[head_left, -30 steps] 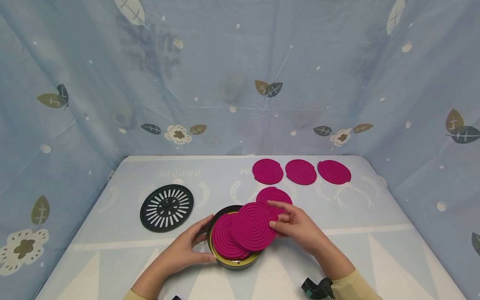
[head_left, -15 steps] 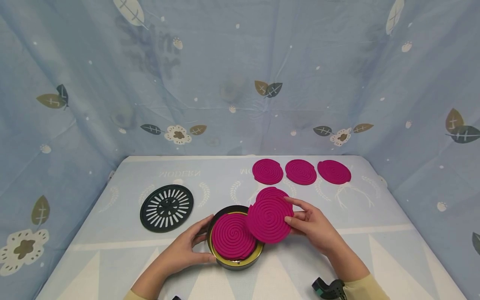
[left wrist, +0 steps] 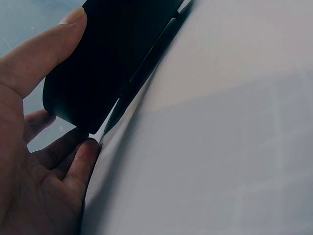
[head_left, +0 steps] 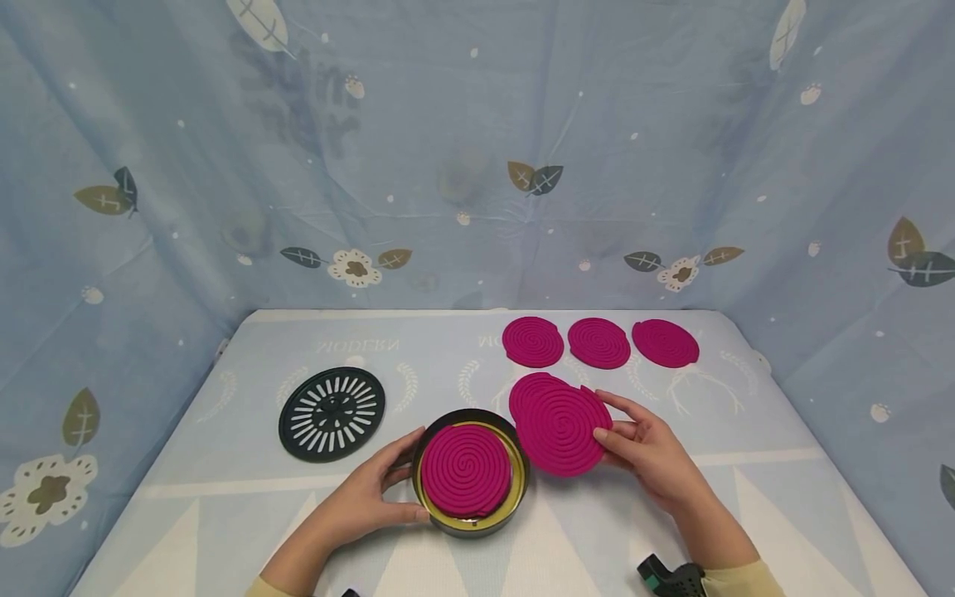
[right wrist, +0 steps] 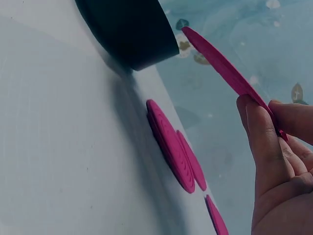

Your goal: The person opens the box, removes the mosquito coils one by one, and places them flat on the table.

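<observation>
Held coil (head_left: 563, 431) has slid further right since a second ago, from well over the tin (head_left: 470, 415) to barely its right edge, and the right hand (head_left: 647, 444) went with it. Grip there is thumb and fingers pinching the coil's right edge; wrist cam has it in the air, above the coil lying on the table (head_left: 746, 489) (the lower coil (head_left: 531, 390)), so they overlap from up top. Step in hand looks to me like getting it clear of the tin; next move would call for more sideways room so it doesn't land on that one. Left hand (head_left: 373, 495) hasn't budged, grip wrapped on the tin's left side. Inner coil (head_left: 466, 470) is sitting in the tin, more exposed now. Lid (head_left: 332, 414) and three back coils (head_left: 598, 342) haven't moved.
</observation>
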A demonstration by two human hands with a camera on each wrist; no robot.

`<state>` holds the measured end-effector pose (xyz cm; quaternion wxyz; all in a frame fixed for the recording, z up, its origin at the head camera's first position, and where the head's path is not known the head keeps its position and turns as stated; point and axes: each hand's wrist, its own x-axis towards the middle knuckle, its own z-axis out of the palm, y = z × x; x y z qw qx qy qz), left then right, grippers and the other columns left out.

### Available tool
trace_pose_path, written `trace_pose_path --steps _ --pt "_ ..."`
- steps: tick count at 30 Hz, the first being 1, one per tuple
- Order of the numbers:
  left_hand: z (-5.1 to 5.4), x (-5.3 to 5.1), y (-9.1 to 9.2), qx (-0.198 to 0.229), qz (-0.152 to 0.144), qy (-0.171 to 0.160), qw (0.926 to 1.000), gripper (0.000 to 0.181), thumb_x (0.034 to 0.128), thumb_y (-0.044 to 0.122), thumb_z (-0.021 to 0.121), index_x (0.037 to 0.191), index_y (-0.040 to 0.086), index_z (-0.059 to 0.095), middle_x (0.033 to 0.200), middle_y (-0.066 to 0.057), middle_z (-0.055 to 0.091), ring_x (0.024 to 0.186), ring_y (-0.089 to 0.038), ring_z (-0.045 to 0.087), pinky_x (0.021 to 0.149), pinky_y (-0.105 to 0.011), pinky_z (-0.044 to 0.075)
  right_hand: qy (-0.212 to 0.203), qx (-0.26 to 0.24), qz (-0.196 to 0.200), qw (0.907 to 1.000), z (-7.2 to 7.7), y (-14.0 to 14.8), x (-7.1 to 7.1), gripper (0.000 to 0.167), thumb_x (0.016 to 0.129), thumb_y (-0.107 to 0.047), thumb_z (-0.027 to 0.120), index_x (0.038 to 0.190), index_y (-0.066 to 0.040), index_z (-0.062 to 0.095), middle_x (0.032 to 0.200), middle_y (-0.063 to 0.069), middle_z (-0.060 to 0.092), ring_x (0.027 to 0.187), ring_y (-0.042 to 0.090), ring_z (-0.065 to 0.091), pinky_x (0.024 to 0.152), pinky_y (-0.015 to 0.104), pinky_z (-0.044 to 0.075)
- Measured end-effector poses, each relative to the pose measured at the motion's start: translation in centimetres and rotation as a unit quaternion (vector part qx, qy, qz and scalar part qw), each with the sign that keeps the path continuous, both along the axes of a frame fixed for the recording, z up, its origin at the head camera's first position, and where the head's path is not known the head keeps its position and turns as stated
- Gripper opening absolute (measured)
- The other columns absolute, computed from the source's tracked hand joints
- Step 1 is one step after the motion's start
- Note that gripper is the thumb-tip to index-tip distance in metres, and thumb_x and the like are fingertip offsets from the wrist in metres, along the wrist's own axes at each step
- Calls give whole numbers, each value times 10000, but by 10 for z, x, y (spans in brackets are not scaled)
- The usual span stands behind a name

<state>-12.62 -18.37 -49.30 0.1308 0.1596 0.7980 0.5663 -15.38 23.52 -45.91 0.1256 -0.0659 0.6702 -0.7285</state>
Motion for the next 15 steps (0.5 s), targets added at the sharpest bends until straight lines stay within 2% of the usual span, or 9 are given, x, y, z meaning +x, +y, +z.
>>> trace_pose_path --steps 9,15 --pt "1 1 0 -128 65 13 9999 1131 621 333 945 1553 183 322 1495 26 438 1372 -154 408 1112 -254 405 -147 -243 -304 9991 -6 9 4 669 941 -19 652 1520 -47 317 970 119 710 818 171 700 798 344 630" --pt "3 1 1 -138 61 -8 9999 1140 616 339 946 1554 167 321 1494 20 440 1370 -158 412 1109 -254 409 -150 -628 -528 9965 -11 17 6 652 962 6 609 1529 -53 293 1004 96 712 841 157 700 792 309 624"
